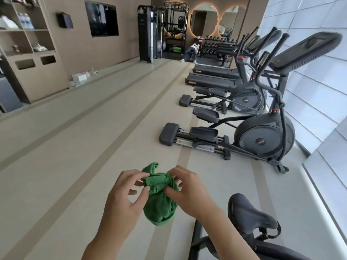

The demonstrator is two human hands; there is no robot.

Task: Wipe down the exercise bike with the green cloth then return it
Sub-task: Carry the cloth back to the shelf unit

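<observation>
Both of your hands are on the green cloth, held up in front of you over the floor. Your left hand pinches a folded edge of it between thumb and fingertips, and your right hand has its fingers curled round the bunched top, so each grip is closed on the fabric. The rest of the cloth hangs down in a loose wad between your wrists, touching nothing else.

As for progress, you have the cloth in hand, but it is not on the exercise bike, whose saddle sits just beside your right forearm at the lower right. You appear to be folding or gathering the cloth. Whether that is preparation for wiping or tidying up once wiping is done cannot be told from this view; no damp marks or streaks on the saddle are visible either way. The return is clearly still left to do, since the cloth is in your hands. Where it belongs is not shown with any certainty.

Two ellipticals and treadmills stand farther along the window wall, well apart from you.
</observation>
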